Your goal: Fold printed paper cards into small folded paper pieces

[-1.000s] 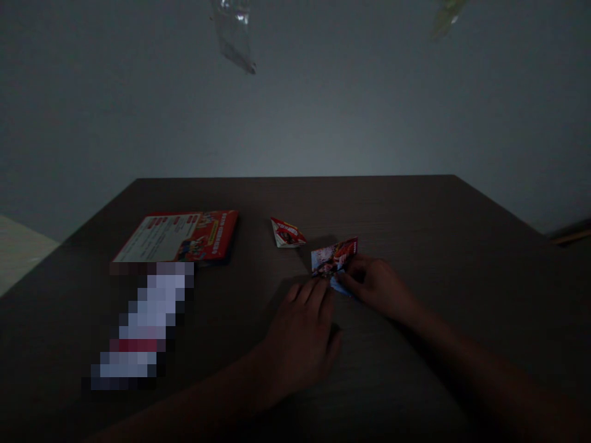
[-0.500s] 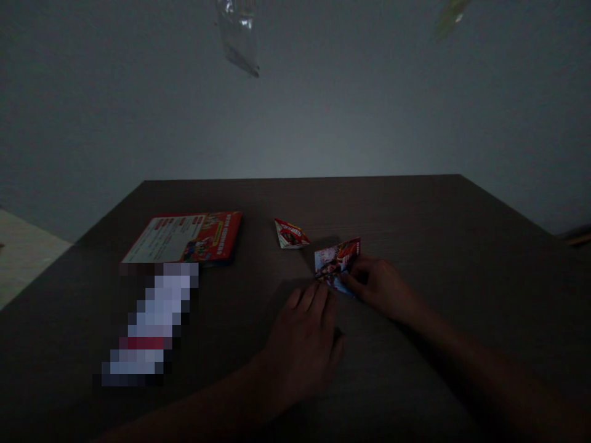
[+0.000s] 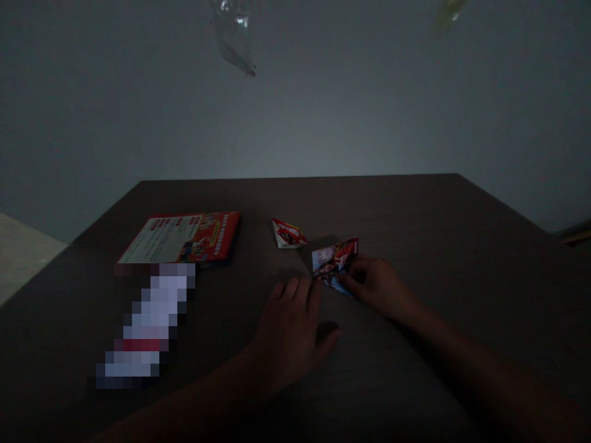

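Observation:
A small folded piece of colourful printed paper (image 3: 333, 261) lies on the dark wooden table (image 3: 415, 209) in dim light. My right hand (image 3: 375, 285) pinches its right lower edge with closed fingers. My left hand (image 3: 287, 329) rests flat on the table just left of and below the paper, fingers stretched out, fingertips close to its lower left corner. A second small folded paper piece (image 3: 287, 234), red and white, sits a little farther back and to the left, apart from both hands.
A red printed booklet or pack (image 3: 182, 237) lies flat at the left of the table. In front of it is a blurred-out long white object (image 3: 148, 323). A clear plastic piece (image 3: 233, 34) shows at the top against the grey wall.
My left hand has slid a little to the left, away from the folded paper. My right hand keeps its pinch on the paper, which has barely moved.

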The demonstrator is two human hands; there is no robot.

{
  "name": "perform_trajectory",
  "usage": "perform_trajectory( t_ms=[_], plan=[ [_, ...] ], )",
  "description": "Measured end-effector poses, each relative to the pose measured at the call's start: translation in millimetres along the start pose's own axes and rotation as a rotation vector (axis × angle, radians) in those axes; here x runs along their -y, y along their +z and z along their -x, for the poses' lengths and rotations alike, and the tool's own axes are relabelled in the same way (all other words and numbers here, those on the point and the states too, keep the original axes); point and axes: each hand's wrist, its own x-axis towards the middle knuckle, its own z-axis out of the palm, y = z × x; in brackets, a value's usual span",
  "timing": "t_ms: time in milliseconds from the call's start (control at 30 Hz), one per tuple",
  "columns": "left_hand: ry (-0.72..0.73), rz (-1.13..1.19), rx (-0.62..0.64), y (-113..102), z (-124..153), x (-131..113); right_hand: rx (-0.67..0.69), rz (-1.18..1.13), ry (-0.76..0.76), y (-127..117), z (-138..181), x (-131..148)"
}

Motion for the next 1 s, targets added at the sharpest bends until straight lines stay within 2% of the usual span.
perform_trajectory(
  t_ms=[567,1000],
  plan=[
    [-0.001,0.007,-0.018,0.6,-3.5,3.6,-0.032,0.066,-0.032,1.7,3.8,1.3],
    [-0.011,0.010,-0.017,0.8,-3.9,2.1,0.008,0.114,-0.004,-0.1,4.0,1.0]
  ],
)
